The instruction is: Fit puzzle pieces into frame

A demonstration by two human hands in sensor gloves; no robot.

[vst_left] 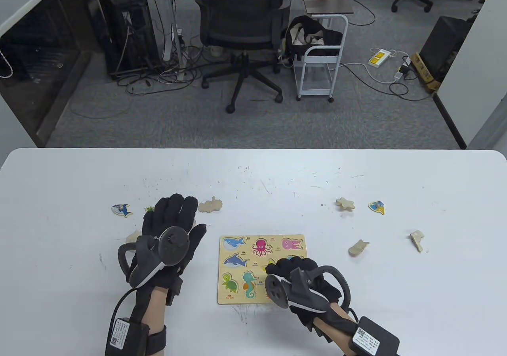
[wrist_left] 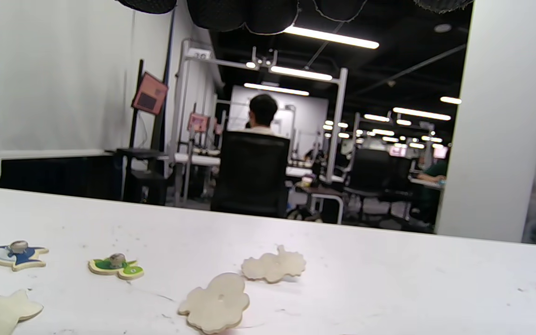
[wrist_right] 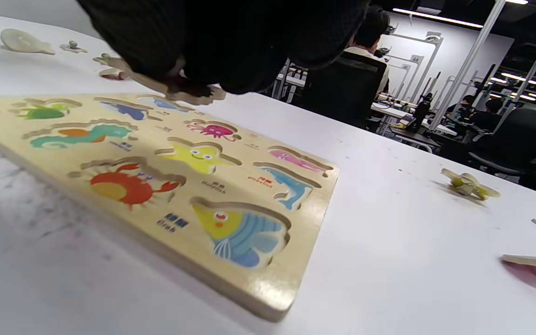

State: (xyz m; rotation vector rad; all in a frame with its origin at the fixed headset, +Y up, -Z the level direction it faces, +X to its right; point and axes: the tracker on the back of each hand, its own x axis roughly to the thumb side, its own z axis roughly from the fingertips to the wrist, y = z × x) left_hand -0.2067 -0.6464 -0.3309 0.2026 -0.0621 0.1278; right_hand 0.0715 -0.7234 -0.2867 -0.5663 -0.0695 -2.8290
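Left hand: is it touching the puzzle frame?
Apart. The table view shows the left hand flat left of the puzzle frame, bare table between them.

My black knitted cloth gloves (vst_left: 174, 229) look matt. The pale wooden puzzle frame (wrist_right: 296, 260) has smooth printed colour. The white table top (vst_left: 277, 173) is smooth, faintly scuffed.
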